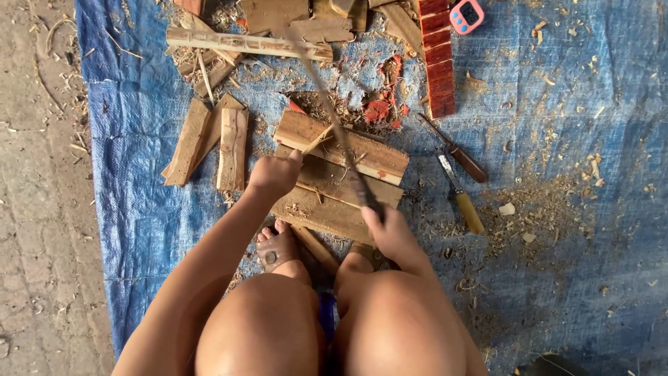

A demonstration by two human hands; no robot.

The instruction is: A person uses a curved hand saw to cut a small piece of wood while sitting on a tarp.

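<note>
My left hand pinches a thin wooden stick, holding it propped on a stack of flat wooden boards. My right hand grips the handle of a long blade, a machete-like knife that is blurred. The blade crosses the boards, its edge at the stick's upper end. I squat over the boards with my knees in the foreground and a bare foot at the near edge of the lowest board.
A blue tarp strewn with shavings covers the ground. Two small handled knives lie right of the boards. Split wood pieces lie left, more scraps and a red-painted plank beyond. A small pink timer is at the top.
</note>
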